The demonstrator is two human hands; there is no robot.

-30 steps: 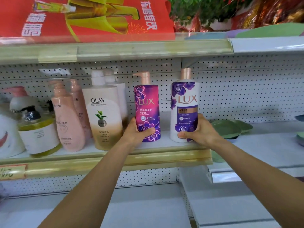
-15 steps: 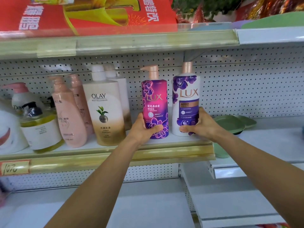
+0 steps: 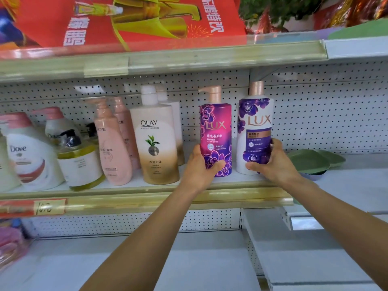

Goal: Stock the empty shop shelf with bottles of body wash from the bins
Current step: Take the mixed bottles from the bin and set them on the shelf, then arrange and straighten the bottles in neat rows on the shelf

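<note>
Two Lux pump bottles stand upright on the middle shelf (image 3: pixel 147 198), side by side with a small gap. My left hand (image 3: pixel 199 168) grips the lower part of the magenta-purple Lux bottle (image 3: pixel 216 131). My right hand (image 3: pixel 270 164) wraps the base of the white-and-purple Lux bottle (image 3: pixel 255 122) at the shelf's right end. To their left stand a cream and gold Olay bottle (image 3: pixel 155 141), pink pump bottles (image 3: pixel 111 148), a clear yellow bottle (image 3: pixel 79 162) and a white Dove bottle (image 3: pixel 31 156).
A red printed bag (image 3: pixel 126 19) lies on the top shelf. Green plates (image 3: pixel 308 162) sit on the neighbouring white shelf to the right. A pegboard back panel (image 3: pixel 325 114) runs behind. A white lower shelf (image 3: pixel 189 259) lies under my arms, with pink packages (image 3: pixel 10 244) at far left.
The purple Lux bottle has shifted right, closer to the white one. Both hands stay on their bottles. The camera view has drifted a little.
</note>
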